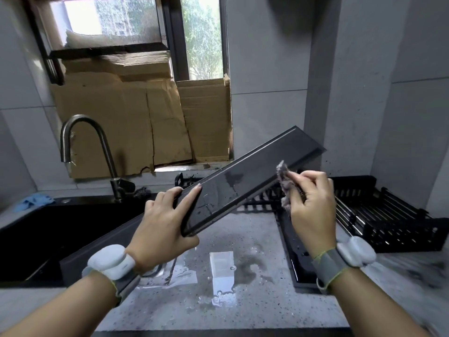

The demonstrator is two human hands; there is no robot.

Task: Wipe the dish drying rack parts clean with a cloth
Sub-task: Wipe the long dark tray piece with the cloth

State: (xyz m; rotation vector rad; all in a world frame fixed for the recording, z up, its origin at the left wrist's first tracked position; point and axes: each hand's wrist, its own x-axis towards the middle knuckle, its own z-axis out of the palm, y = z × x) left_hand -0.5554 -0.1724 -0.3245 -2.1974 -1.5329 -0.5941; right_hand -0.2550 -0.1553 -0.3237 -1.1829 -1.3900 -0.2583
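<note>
Left hand [160, 222]: grip clenched on the tray's near end.
Tray [243, 188]: held above the table [243, 310], slanting away toward 2 o'clock.
Right hand [313, 203]: grip pinches the cloth [283, 175], pressed on the tray's far half.
Rack [388, 215]: on the table, at 3 o'clock of the tray.

No text, label, brand, number or sign can be read on anything in this view.

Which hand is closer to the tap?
Left. The left hand grips the near end of the long black tray, just right of the tap. The right hand holds the cloth at the tray's far side, farther right.
</note>
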